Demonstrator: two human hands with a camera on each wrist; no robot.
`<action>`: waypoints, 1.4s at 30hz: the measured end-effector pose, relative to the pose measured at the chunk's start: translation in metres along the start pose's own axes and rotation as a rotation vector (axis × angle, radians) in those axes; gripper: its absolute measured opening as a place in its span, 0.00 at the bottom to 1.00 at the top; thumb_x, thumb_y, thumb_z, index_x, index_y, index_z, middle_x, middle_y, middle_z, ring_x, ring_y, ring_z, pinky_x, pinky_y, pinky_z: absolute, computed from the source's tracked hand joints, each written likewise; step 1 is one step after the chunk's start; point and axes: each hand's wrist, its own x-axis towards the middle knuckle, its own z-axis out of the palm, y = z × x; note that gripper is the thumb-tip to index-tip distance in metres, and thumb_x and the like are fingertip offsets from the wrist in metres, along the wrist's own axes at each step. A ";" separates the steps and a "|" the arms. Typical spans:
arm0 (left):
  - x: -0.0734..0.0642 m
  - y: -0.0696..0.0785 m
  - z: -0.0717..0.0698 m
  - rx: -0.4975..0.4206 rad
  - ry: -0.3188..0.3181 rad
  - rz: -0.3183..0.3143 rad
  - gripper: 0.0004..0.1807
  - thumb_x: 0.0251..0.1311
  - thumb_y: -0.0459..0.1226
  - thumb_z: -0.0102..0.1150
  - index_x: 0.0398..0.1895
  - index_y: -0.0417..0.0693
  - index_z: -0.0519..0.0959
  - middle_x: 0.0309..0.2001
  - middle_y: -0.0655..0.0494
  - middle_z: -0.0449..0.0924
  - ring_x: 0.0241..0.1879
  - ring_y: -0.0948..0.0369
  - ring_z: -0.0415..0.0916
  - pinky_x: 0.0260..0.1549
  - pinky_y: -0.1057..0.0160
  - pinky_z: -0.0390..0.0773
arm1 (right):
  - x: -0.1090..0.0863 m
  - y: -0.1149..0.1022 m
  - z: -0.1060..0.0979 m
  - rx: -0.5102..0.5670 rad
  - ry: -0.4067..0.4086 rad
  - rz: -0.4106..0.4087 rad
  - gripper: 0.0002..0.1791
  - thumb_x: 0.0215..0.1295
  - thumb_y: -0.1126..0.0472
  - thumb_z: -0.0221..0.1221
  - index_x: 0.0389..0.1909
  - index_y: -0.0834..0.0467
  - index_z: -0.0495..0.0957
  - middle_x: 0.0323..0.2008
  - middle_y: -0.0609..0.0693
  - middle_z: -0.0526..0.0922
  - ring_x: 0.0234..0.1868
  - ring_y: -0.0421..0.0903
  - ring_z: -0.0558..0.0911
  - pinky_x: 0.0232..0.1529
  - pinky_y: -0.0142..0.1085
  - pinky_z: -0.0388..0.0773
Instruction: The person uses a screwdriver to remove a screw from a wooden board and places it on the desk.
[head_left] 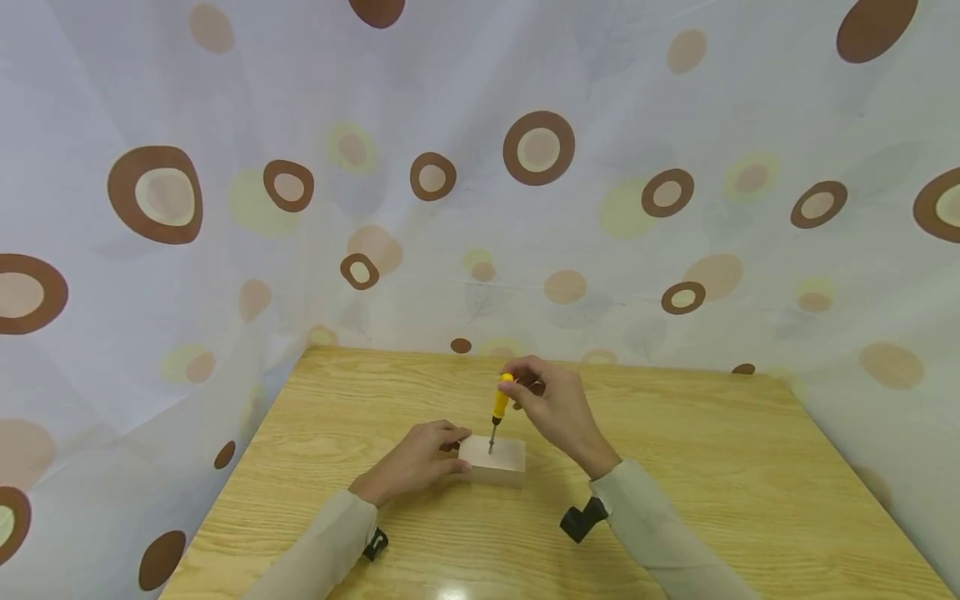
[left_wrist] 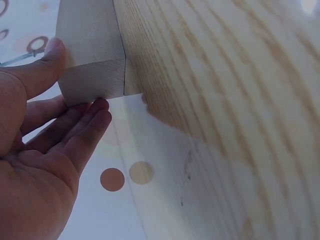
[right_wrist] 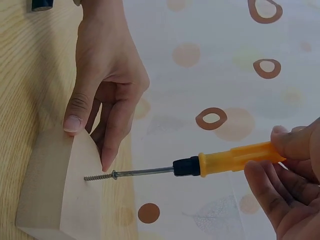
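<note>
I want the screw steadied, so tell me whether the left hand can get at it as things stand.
Likely yes: the left hand holds one end of the block, near the screw, with nothing seen between hand and screw, though it may have to let go of the block first.

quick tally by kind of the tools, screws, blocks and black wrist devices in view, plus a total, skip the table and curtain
Screwdriver: 1
Screw: 1
Pale wooden block: 1
Black wrist devices: 2
Total: 5
</note>
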 end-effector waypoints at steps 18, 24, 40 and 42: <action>-0.002 0.006 -0.003 -0.009 -0.015 -0.020 0.35 0.59 0.53 0.58 0.65 0.44 0.70 0.58 0.54 0.73 0.52 0.59 0.75 0.48 0.66 0.77 | -0.005 -0.010 0.004 0.024 0.086 0.084 0.08 0.57 0.52 0.68 0.34 0.49 0.82 0.31 0.43 0.83 0.30 0.42 0.81 0.30 0.38 0.79; -0.001 0.005 -0.004 0.002 -0.018 -0.019 0.34 0.60 0.52 0.59 0.65 0.43 0.70 0.58 0.54 0.73 0.52 0.59 0.76 0.48 0.66 0.77 | -0.001 -0.004 0.002 0.044 -0.045 0.002 0.08 0.65 0.56 0.61 0.45 0.46 0.81 0.39 0.42 0.84 0.39 0.39 0.81 0.41 0.43 0.78; -0.001 0.001 -0.002 0.006 -0.010 0.002 0.35 0.59 0.55 0.57 0.65 0.44 0.70 0.57 0.54 0.74 0.51 0.59 0.76 0.48 0.66 0.77 | -0.006 0.002 0.005 0.003 0.043 0.062 0.13 0.56 0.44 0.67 0.36 0.47 0.81 0.31 0.38 0.82 0.31 0.38 0.80 0.32 0.37 0.77; 0.000 0.001 -0.002 0.005 -0.006 0.002 0.35 0.59 0.55 0.57 0.65 0.44 0.70 0.57 0.54 0.74 0.51 0.59 0.76 0.48 0.66 0.77 | -0.005 0.001 0.004 0.012 0.018 0.040 0.10 0.58 0.47 0.65 0.37 0.45 0.82 0.32 0.38 0.83 0.33 0.38 0.81 0.33 0.38 0.77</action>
